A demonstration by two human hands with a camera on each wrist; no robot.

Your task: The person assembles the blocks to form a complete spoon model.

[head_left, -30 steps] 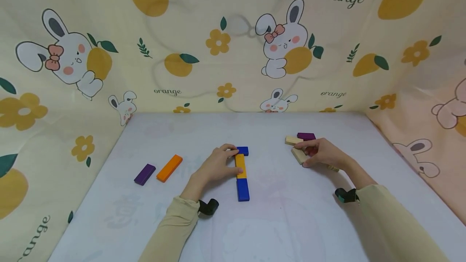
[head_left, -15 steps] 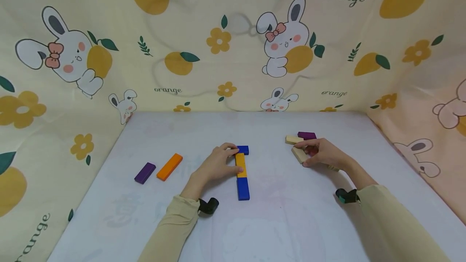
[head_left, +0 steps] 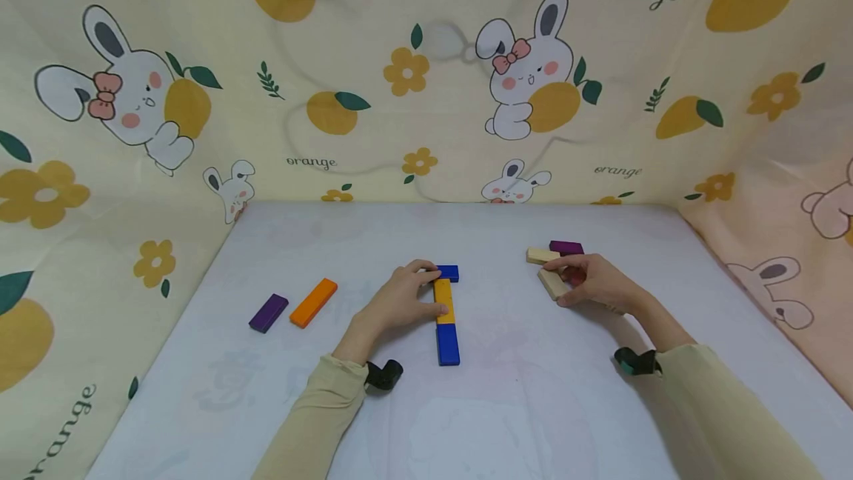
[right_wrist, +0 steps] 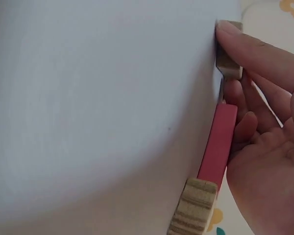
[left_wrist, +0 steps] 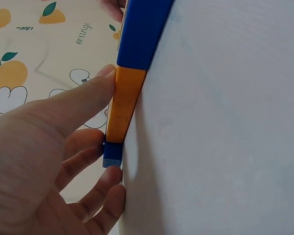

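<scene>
In the head view a straight row runs along the mid-table: a near blue block [head_left: 448, 345], a yellow block [head_left: 443, 295] and a blue block [head_left: 449, 272] across the far end. My left hand [head_left: 396, 304] holds this row from the left. Its thumb rests on the yellow block by the blue joint, and its fingers curl round the far blue block [left_wrist: 112, 154]. At the right, my right hand [head_left: 603, 284] pinches a pale wooden block [head_left: 552, 284] by its ends. Under that palm lie a red block [right_wrist: 218, 147] and a striped wooden block [right_wrist: 193, 205].
Left of the row lie a purple block [head_left: 269, 313] and an orange block [head_left: 314, 303]. Just beyond the right hand are another pale wooden block [head_left: 543, 255] and a dark purple block [head_left: 566, 247]. A printed cloth [head_left: 373, 95] hangs behind the table.
The head view has shifted slightly as a whole. Both hands keep the same hold on their blocks, and the loose blocks stay where they were.
</scene>
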